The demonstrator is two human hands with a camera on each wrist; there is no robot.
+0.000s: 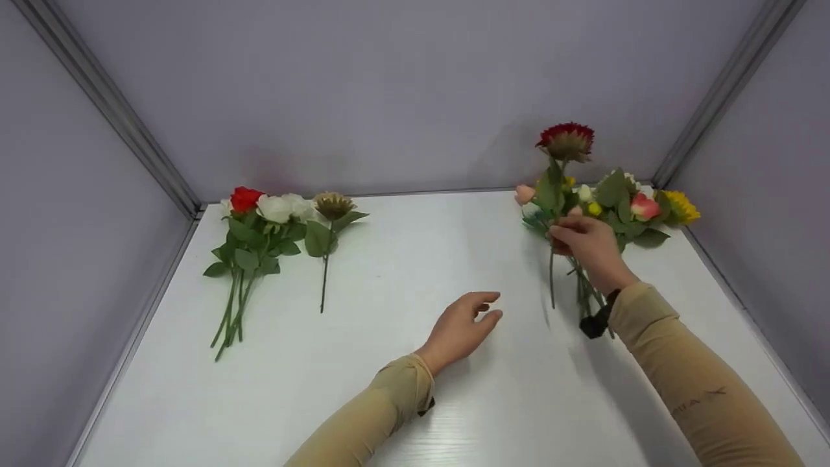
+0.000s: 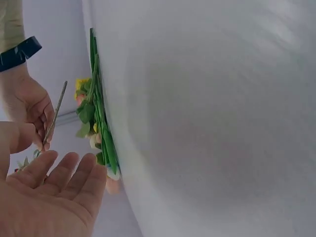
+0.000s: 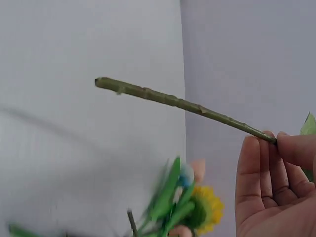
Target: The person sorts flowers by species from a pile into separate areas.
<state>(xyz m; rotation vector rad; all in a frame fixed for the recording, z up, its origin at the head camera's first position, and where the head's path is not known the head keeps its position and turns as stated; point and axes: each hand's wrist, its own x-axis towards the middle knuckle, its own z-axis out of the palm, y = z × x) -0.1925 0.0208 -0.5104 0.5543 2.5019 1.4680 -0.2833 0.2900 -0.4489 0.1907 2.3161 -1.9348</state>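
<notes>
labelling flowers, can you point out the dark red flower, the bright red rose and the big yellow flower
Dark red flower (image 1: 566,141), head view, on its bloom
Bright red rose (image 1: 246,199), head view, on its petals
Big yellow flower (image 1: 682,207), head view, on its petals

The right sleeve (image 1: 687,363) bears dark lettering (image 1: 699,402) — blurred, with only "TA" and "X" readable.

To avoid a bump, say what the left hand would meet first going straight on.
Probably the flower stem pinched by the right hand, though depth is hard to judge.
</notes>
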